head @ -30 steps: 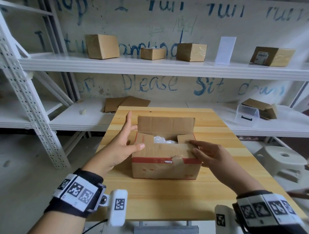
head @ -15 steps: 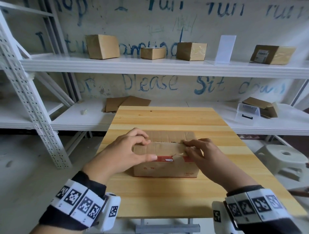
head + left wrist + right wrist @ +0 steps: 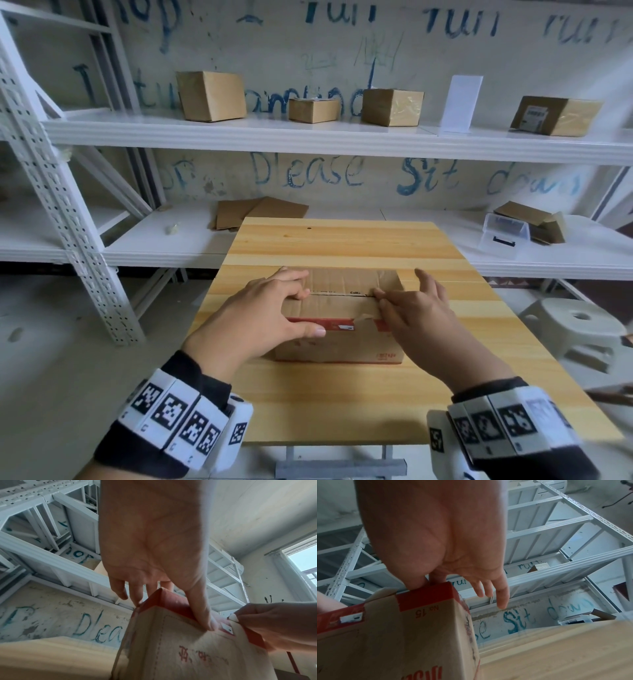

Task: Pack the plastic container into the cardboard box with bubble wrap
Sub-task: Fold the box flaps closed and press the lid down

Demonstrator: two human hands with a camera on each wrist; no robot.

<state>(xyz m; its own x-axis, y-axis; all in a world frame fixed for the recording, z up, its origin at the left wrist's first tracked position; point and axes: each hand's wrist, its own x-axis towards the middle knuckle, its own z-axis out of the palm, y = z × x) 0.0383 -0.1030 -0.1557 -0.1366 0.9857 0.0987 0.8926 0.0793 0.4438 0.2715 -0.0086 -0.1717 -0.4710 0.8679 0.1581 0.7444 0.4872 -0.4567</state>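
Cardboard box [image 3: 339, 346] sits with its flaps down on the wooden table [image 3: 342, 246], long axis running left to right, red-banded front facing the person. Left hand [image 3: 260, 318] clasps its left end, fingers curled on top; right hand [image 3: 418, 315] presses the flaps' right end.

Left wrist: thumb [image 3: 200, 608] lies flat against the red band.

Right wrist: forefinger and thumb are hidden behind the top edge, and the outer three fingers [image 3: 502, 599] are straight and free.

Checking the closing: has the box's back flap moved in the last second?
Yes. The back flap stood upright; now it lies folded down toward the near edge of the table, over the box.
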